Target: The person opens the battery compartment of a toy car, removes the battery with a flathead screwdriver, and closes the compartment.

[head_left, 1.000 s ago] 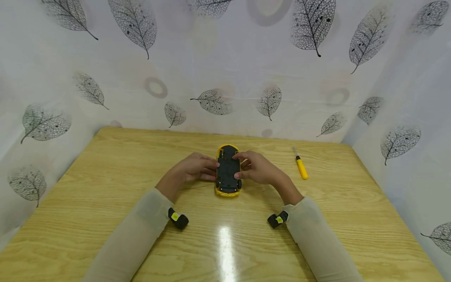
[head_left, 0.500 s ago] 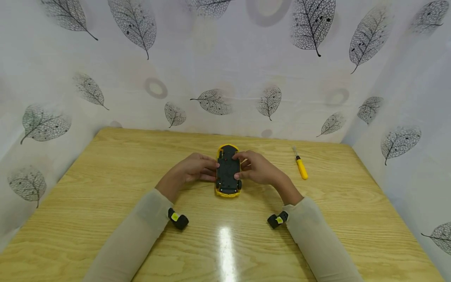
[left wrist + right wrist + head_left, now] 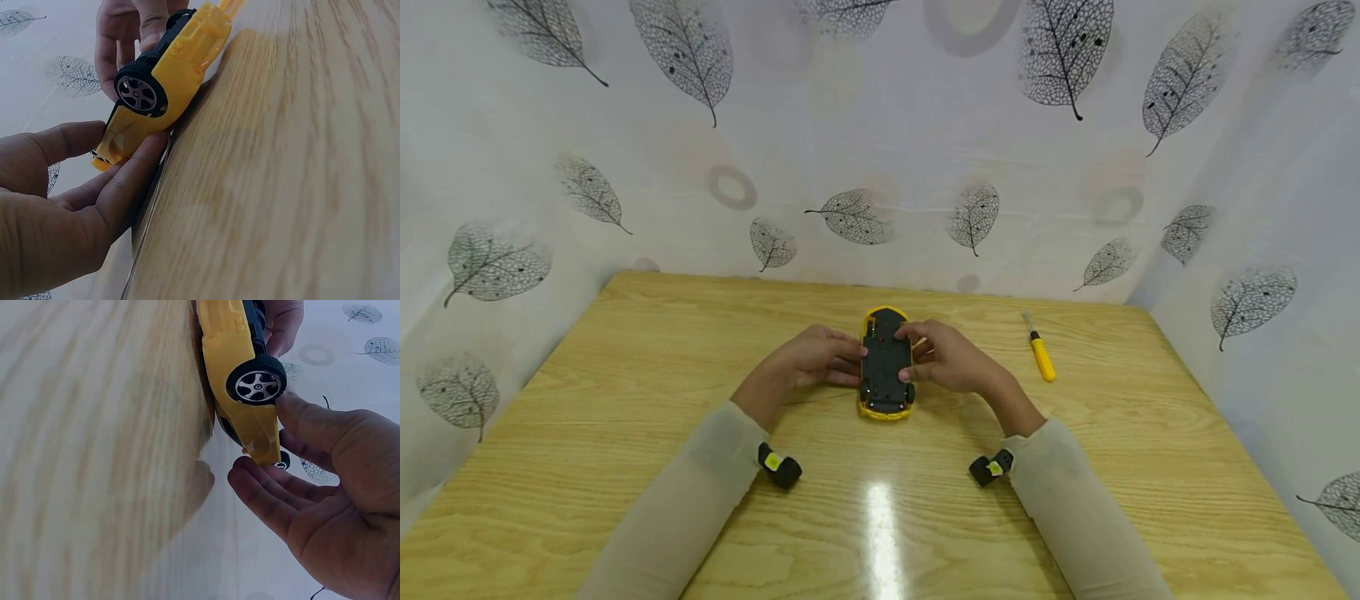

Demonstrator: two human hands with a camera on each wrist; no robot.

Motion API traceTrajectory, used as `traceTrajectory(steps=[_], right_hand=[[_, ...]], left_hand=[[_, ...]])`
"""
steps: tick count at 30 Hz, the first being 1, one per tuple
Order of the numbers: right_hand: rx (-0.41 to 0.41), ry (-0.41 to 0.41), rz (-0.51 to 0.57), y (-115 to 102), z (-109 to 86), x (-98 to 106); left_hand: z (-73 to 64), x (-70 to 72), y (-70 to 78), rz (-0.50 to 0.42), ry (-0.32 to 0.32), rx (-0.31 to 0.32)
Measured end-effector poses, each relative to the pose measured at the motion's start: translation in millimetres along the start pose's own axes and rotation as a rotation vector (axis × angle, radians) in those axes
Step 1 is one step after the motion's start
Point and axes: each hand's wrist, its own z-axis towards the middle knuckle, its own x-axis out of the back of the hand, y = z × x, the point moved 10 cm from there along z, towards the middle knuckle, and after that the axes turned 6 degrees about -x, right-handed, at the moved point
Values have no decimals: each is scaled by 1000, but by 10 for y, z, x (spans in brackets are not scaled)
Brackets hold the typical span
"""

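A yellow toy car (image 3: 886,358) lies upside down on the wooden table, its black underside facing up. From the left side my left hand (image 3: 820,357) pinches the car's edge, with thumb on the underside rim and fingers low along the yellow body. Opposite, my right hand (image 3: 947,357) holds the right side, thumb and a finger over the black base. In the left wrist view a black wheel (image 3: 137,92) with a silver hub shows near the fingers. The right wrist view shows another wheel (image 3: 257,386) beside the thumb.
A screwdriver (image 3: 1042,358) with a yellow handle lies on the table (image 3: 625,433) to the right of the car. Behind stands a white leaf-patterned curtain or sheet (image 3: 880,150). Small black cameras (image 3: 779,467) sit on both wrists.
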Motion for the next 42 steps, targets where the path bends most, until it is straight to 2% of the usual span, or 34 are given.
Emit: traceTrajectory(steps=[24,42], right_hand=[[20,-2,68,-29,-8,1],[-16,14,91,-2,10,5]], left_hand=[[-14,-1,3,-16,14,12],[6,10,-5,-22,2,5]])
